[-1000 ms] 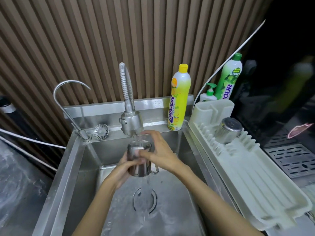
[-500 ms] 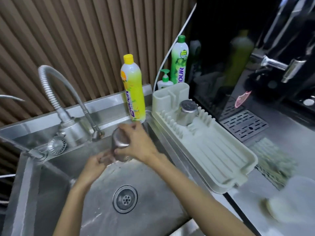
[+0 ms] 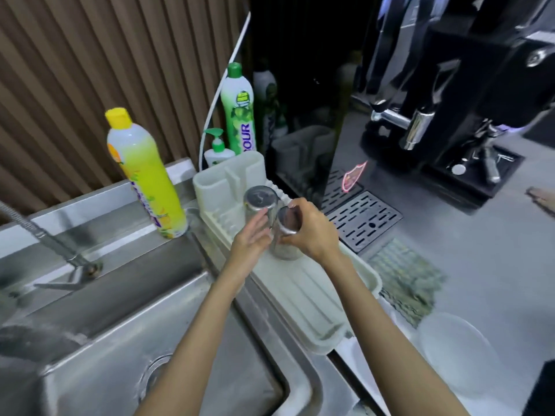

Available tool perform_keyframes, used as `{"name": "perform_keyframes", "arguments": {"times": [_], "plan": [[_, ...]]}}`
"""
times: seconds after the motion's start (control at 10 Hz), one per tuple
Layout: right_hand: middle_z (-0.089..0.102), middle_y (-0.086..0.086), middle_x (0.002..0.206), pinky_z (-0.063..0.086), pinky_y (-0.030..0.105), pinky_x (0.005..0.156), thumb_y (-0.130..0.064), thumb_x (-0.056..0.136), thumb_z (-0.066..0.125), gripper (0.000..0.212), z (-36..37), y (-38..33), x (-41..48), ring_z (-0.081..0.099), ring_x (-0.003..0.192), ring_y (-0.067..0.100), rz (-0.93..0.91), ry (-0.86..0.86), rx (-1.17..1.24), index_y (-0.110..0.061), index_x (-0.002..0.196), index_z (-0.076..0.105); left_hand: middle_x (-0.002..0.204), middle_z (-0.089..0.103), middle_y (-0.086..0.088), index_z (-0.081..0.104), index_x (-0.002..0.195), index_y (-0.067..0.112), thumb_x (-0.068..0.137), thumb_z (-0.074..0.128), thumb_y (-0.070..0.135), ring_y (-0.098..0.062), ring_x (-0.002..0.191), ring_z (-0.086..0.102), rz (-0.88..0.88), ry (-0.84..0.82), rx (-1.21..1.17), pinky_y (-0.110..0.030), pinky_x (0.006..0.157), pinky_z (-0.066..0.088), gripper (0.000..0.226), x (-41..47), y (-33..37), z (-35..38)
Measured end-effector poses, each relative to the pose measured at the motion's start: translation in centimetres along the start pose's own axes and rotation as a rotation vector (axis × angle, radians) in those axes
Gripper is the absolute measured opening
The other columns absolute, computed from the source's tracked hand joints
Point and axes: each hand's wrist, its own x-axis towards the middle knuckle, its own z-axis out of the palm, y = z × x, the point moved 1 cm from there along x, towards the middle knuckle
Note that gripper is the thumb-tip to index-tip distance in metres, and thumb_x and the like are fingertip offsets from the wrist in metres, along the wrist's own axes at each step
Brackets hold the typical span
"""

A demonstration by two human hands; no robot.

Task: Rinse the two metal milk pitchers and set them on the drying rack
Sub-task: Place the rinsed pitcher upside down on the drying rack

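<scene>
The right hand (image 3: pixel 312 232) is wrapped round the second pitcher (image 3: pixel 285 235), which is turned bottom-up and looks to be resting on the rack (image 3: pixel 300 298), though actual contact with the tray is hidden by the fingers. The left hand (image 3: pixel 252 241) is laid flat and loose against the pitcher's left side, more steadying than gripping, so it's read as not closed on anything.

Just beyond, touching or nearly so, the first pitcher (image 3: pixel 260 199) is already parked upside down at the far end of the rack, next to the cutlery cup.

So the task is judged pretty much finished: both pitchers are out of the sink (image 3: pixel 126 349), and only letting go of the second one is left, maybe a nudge so it sits flat.

Count, as far as can be seen: two pitchers, one rack, one sink, two tall soap bottles, a yellow one (image 3: pixel 144 172) on the sink ledge and a green one (image 3: pixel 238 112) behind the rack, plus one small pump bottle (image 3: pixel 216 148). A coffee machine (image 3: pixel 444 94) is parked on the worktop (image 3: pixel 495 265) at the far right.
</scene>
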Motion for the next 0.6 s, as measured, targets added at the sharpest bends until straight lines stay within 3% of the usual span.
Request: {"name": "perform_keyframes", "arguments": {"times": [0.1, 0.3, 0.4, 0.5, 0.6], "plan": [[0.056, 0.005, 0.121, 0.047, 0.04, 0.083, -0.023, 0.06, 0.079, 0.063, 1.5, 1.5, 0.7, 0.053, 0.11, 0.027, -0.032, -0.037, 0.065, -0.015, 0.116, 0.051, 0.128, 0.055, 0.005, 0.044, 0.136, 0.027, 0.089, 0.054, 0.005, -0.012, 0.12, 0.053, -0.035, -0.032, 0.072, -0.027, 0.103, 0.041, 0.054, 1.2, -0.4, 1.3], [0.052, 0.005, 0.128, 0.047, 0.038, 0.086, -0.017, 0.066, 0.074, 0.061, 2.3, 1.4, 1.4, 0.045, 0.119, 0.023, -0.09, -0.065, 0.101, -0.012, 0.122, 0.051, 0.137, 0.055, -0.003, 0.051, 0.132, 0.025, 0.087, 0.052, 0.0, -0.014, 0.124, 0.053, 0.001, 0.058, 0.285, -0.023, 0.103, 0.04, 0.051, 1.8, -1.7, 1.4], [0.051, 0.005, 0.13, 0.044, 0.034, 0.089, -0.013, 0.064, 0.075, 0.064, 2.2, 1.7, 1.6, 0.043, 0.121, 0.023, -0.134, -0.101, 0.104, -0.011, 0.123, 0.049, 0.137, 0.054, -0.003, 0.05, 0.132, 0.025, 0.086, 0.046, -0.008, -0.014, 0.122, 0.054, 0.021, 0.072, 0.304, -0.015, 0.098, 0.042, 0.057, 1.7, -1.9, 1.3], [0.05, 0.005, 0.129, 0.042, 0.03, 0.09, -0.009, 0.062, 0.075, 0.066, 1.7, 2.3, 1.0, 0.043, 0.121, 0.022, -0.154, -0.12, 0.117, -0.011, 0.123, 0.048, 0.137, 0.052, -0.001, 0.049, 0.133, 0.024, 0.086, 0.042, -0.011, -0.006, 0.111, 0.053, 0.033, 0.028, 0.349, 0.004, 0.081, 0.04, 0.06, 1.2, -2.1, 1.5], [0.051, 0.005, 0.126, 0.042, 0.032, 0.093, -0.01, 0.063, 0.073, 0.064, 1.7, 2.7, 0.7, 0.044, 0.12, 0.022, -0.156, -0.096, 0.138, -0.012, 0.122, 0.047, 0.14, 0.049, 0.001, 0.045, 0.136, 0.029, 0.088, 0.045, -0.007, -0.005, 0.111, 0.051, 0.041, -0.009, 0.346, 0.003, 0.082, 0.041, 0.06, 1.1, -2.2, 1.8]]}}
